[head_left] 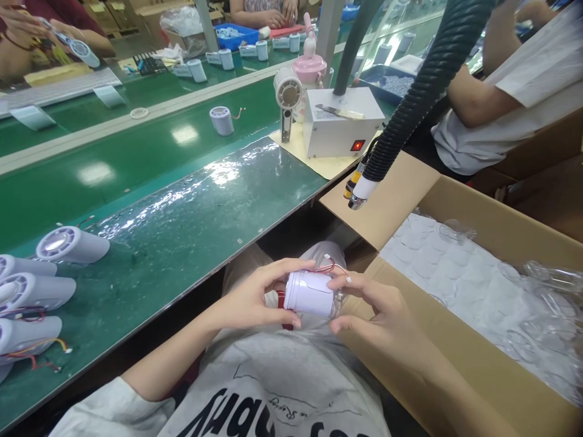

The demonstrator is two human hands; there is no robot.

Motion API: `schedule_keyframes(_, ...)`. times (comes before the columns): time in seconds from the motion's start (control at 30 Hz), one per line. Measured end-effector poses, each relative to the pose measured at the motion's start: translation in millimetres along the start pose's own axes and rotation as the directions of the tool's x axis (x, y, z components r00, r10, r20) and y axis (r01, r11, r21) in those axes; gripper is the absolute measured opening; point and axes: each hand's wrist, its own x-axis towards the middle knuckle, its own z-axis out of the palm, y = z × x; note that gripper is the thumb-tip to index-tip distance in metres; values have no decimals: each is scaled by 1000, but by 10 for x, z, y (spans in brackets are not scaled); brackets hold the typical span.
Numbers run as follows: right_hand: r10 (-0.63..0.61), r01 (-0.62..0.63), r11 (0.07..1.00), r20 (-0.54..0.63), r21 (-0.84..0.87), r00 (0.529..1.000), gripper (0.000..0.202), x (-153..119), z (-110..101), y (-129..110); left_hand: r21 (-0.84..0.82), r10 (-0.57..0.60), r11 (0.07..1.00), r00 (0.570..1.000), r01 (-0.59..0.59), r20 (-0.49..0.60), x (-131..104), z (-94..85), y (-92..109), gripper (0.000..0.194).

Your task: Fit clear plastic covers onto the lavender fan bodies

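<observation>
Over my lap I hold a pale lavender cylindrical fan housing (310,294) on its side. My left hand (255,296) wraps round its left end, thumb below and fingers above. At the other end, my right hand (380,306) grips with thumb and fingertips, where a clear plastic piece (337,303) shows at the housing's rim. Thin red and white wires (328,266) with small white connectors stick up from the top. Something red, partly hidden, shows behind my left fingers.
Several similar housings (73,244) lie at the bench's left. One housing (221,121) stands on the green belt. A handheld fan (288,94) leans by a white box (341,124) with a lit red switch. A black hose (423,97) hangs above an open carton (460,321). Co-workers sit nearby.
</observation>
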Motion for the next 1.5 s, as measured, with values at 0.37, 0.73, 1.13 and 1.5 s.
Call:
schedule_keyframes(0.37,283,-334,819,177,467,943,39,80,39,35,135,66,989,998,-64,-8,-22,-23,-28,75)
schedule_keyframes(0.73,430,-540,616,330,573,840,51,107,152,55,158,112,981,994,-111,5,-32,-19,-33,74)
schedule_keyframes(1.13,533,-743,294,543,601,649,61,143,209,13,165,97,982,995,-95,-4,-58,9,-59,72)
schedule_keyframes(1.5,83,-99,971,85,219,993,70,7,189,284,-146,-245,962,965,230,-93,-111,109,82,60)
